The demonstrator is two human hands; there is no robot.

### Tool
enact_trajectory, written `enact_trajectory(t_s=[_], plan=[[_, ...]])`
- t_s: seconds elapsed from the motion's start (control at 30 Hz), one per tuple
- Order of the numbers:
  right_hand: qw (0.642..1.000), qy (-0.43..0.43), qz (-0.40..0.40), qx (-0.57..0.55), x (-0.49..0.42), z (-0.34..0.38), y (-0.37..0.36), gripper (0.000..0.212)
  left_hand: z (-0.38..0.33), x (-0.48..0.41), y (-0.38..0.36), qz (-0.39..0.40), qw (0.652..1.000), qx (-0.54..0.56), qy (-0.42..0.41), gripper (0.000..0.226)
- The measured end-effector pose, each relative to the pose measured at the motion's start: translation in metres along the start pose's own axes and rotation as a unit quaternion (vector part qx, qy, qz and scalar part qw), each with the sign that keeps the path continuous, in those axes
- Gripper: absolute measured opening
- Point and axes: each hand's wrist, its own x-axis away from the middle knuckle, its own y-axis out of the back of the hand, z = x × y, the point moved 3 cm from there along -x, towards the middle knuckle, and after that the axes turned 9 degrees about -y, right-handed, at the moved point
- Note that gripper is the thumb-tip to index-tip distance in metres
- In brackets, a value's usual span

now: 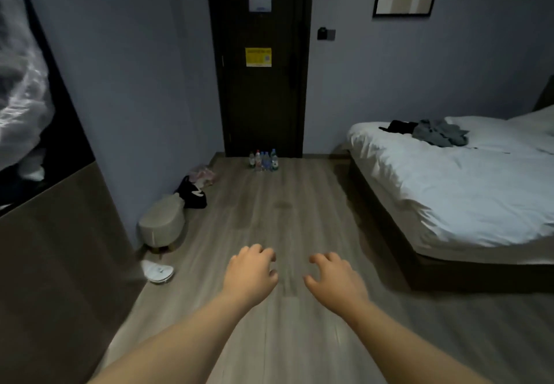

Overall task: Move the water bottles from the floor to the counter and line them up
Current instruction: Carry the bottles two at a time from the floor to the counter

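Several clear plastic water bottles [263, 160] stand upright in a tight cluster on the wooden floor at the foot of a dark door [260, 90], far ahead of me. Both my arms reach forward over the floor. My left hand [250, 272] and my right hand [331, 277] hover side by side, palms down, fingers loosely curled, holding nothing. Both hands are well short of the bottles. No counter is in view.
A bed [449, 186] with white bedding and dark clothes fills the right side. Along the left wall stand a beige stool [162, 222], a black bag [193, 192], a pink bag [204, 175] and a white slipper [157, 271]. A brown panel [60, 264] is at the near left.
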Motion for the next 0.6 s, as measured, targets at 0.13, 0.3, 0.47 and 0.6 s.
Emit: enact_trajectory(t_s=[0.13,0.3,0.47,0.6], plan=[[1.000,0.002,0.026,0.011,-0.085,-0.028,0.032,0.047,-0.013,-0.088,-0.011,0.040,0.999,0.004,0.035,0.037],[0.999,-0.003,0.039,0.014,-0.178,-0.051,0.056,0.046,-0.025,-0.185,-0.016,0.046,0.998,0.012,0.031,0.037],[0.999,-0.008,0.042,0.012,-0.261,-0.059,0.065,0.046,-0.017,-0.275,-0.025,0.041,0.998,0.036,0.033,0.037],[1.000,0.003,0.023,0.018,-0.336,-0.046,0.078,0.046,0.007,-0.353,-0.023,0.014,0.998,0.047,0.025,0.037]])
